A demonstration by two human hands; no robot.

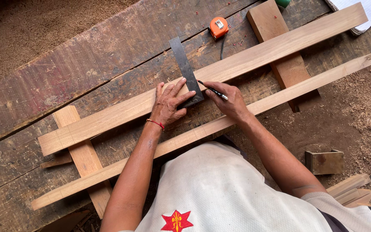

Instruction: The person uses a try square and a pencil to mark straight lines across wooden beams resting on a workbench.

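Observation:
My left hand presses a dark metal try square flat against a long pale wooden plank, fingers spread over the square's stock. My right hand grips a black pen, its tip touching the plank beside the square's blade. A second, thinner plank runs parallel just nearer to me. Both planks rest across two short wooden cross blocks, one on the left and one on the right.
An orange tape measure lies on the worn workbench beyond the plank. A white notepad sits at the top right. A small metal box and wood offcuts lie in sawdust on the right.

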